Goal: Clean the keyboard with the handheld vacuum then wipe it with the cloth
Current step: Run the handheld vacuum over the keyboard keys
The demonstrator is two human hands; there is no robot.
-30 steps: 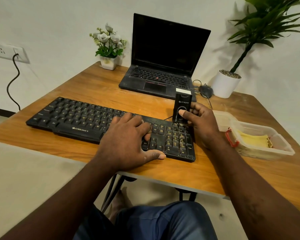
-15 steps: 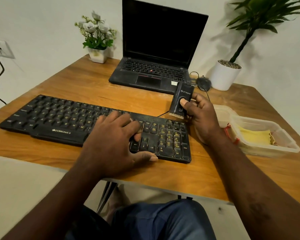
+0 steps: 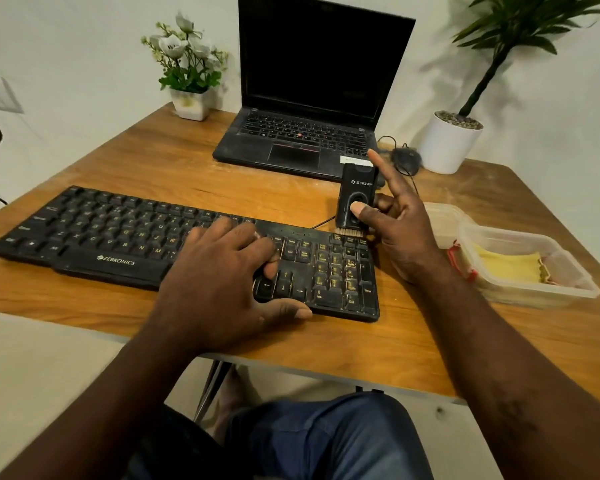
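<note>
Right hand [image 3: 402, 233] has set vacuum [image 3: 355, 199] brush onto keyboard [image 3: 118, 237] corner

Right hand [image 3: 400, 233] holds vacuum [image 3: 355, 200] upright on keyboard [image 3: 118, 233]; left hand [image 3: 222, 282] rests there.

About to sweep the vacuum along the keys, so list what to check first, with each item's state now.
1. Keyboard steadied: ok, left hand rests flat on it.
2. Vacuum gripped: ok, right hand holds it upright.
3. Brush at the keys: ok, at the keyboard's far right corner.
4. Vacuum running: cannot tell.
5. Sweep path free: not ok, left hand covers the middle keys.
6. Cloth ready: ok, in the tub on the right.
</note>
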